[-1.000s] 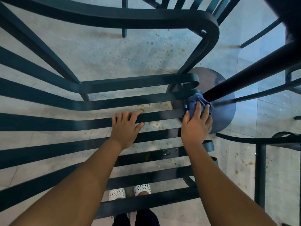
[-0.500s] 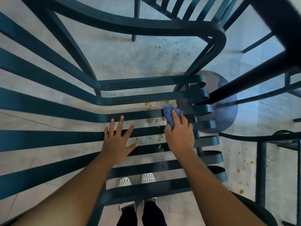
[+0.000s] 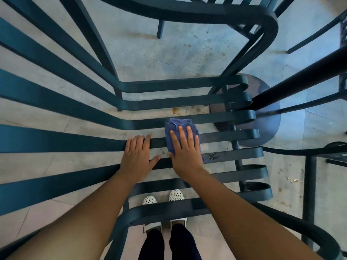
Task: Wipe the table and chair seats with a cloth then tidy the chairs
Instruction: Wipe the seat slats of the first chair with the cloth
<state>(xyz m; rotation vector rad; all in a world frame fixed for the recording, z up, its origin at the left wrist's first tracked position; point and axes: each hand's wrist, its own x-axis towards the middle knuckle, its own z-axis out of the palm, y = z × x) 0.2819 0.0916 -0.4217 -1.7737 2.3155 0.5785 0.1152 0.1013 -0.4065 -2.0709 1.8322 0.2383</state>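
Right grip (image 3: 185, 147) flat, fingers straight, on blue cloth (image 3: 178, 126) over seat slats (image 3: 225, 136).

no readable text, labels, brands or numbers anywhere in view.

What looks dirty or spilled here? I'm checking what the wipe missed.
A small wet smear sits on a dark slat of the dark green slatted metal chair seat, just right of the blue cloth. Brownish spots stain the pale tiled floor below.
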